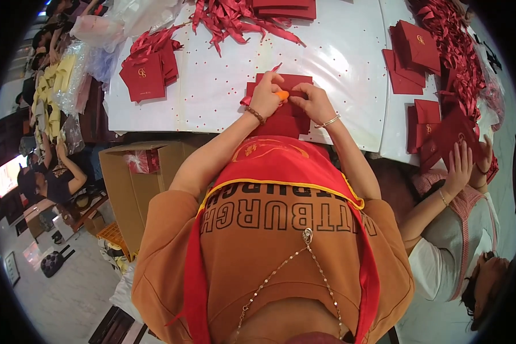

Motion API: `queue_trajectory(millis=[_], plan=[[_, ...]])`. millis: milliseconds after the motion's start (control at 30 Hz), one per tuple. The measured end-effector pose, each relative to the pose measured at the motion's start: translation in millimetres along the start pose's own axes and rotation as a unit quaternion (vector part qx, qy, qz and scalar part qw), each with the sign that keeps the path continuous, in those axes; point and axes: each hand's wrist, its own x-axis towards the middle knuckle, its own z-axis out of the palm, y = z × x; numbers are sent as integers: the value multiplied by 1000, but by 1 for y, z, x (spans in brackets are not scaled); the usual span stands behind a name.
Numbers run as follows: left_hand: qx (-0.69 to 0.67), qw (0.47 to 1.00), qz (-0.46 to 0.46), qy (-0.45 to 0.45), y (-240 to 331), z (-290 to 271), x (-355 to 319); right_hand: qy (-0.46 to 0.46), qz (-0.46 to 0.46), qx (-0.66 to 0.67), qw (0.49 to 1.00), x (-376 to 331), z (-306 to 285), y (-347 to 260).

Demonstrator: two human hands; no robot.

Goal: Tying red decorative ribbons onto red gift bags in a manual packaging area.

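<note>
Pressing both hands down on a dark red envelope (285, 86) at the near edge of the white table (223, 86), the person works over a small stack of the same red pieces. The left hand (265, 97) is closed around a small orange tool (282, 95), its tip on the flap, while the right hand (311, 100) lies partly curled with fingertips pinning the envelope flat. Doing this well likely means keeping the right fingers firm beside the fold so the paper cannot slide, and drawing the tool evenly along the crease. Toward the left edge lies a pile of red envelopes (146, 74), square and bearing a small gold emblem. More emblem-marked red envelopes (413, 51) are stacked near the right edge, beside heaps of red ribbon (235, 20) along the far edge. An open brown cardboard box (135, 172) stands below the table's left corner. A co-worker's hands (464, 163) handle red pieces at the right.
</note>
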Motion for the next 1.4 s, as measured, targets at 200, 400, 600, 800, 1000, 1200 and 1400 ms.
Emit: queue_trajectory(millis=[200, 400, 600, 800, 1000, 1200, 1400], plan=[[-251, 962, -97, -45, -1, -8, -3, 18, 5, 0, 1000, 1, 5, 6], [185, 980, 10, -69, 14, -24, -3, 8, -22, 4, 1000, -3, 6, 1], [181, 961, 10, -209, 25, -45, 33, 22, -97, -18, 995, -8, 8, -11], [172, 913, -61, -364, 38, -53, 59, 45, -143, -34, 988, -10, 11, -13], [253, 870, -95, -413, 44, -47, 70, 63, -143, -38, 987, -10, 13, -11], [221, 928, 26, -299, 13, -36, 61, 77, -141, -31, 987, -12, 10, -11], [178, 979, -9, -102, 10, -37, 68, 46, -119, -36, 991, -16, 8, -22]])
